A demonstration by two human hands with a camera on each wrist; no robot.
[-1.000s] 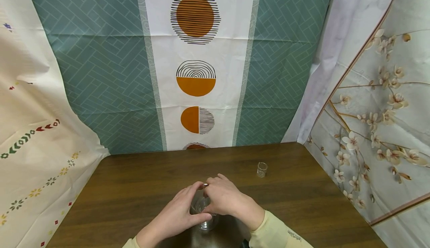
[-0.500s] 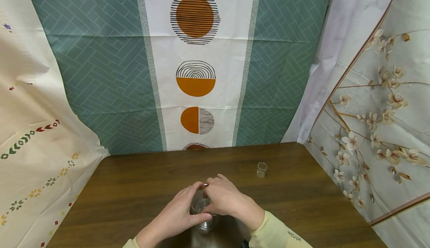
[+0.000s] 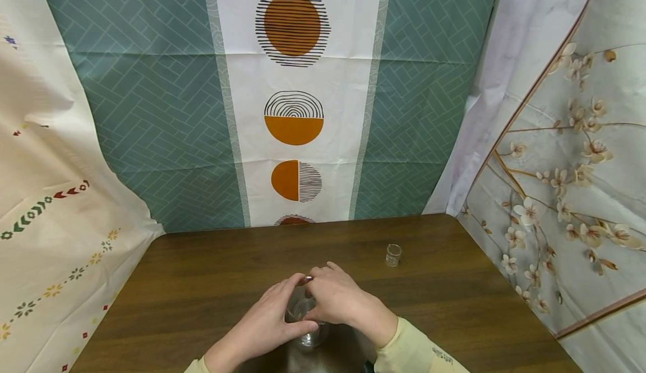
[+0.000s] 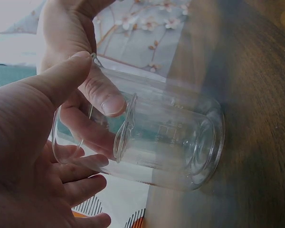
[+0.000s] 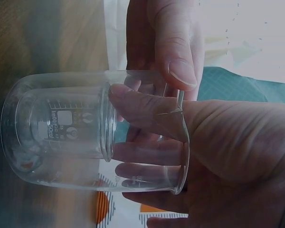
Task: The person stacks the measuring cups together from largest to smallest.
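A large clear glass beaker [image 3: 312, 339] stands on the wooden table between my hands. Inside it, upright, sits a smaller glass beaker [image 5: 69, 126] with white printed markings. My left hand [image 3: 270, 318] grips the large beaker near its rim, thumb on the near side and fingers round the far side. Through the mouth of the large beaker, my right hand [image 3: 337, 299] has its thumb [image 5: 140, 107] and a finger down inside, pinching the small beaker's rim. The other right fingers stay outside the large beaker's wall. In the head view both hands cover much of the glass.
Another small glass beaker [image 3: 393, 255] stands farther back on the right of the brown wooden table [image 3: 212, 261]. Patterned cloths hang behind the table and along both sides, including a floral curtain [image 3: 570, 193] at the right.
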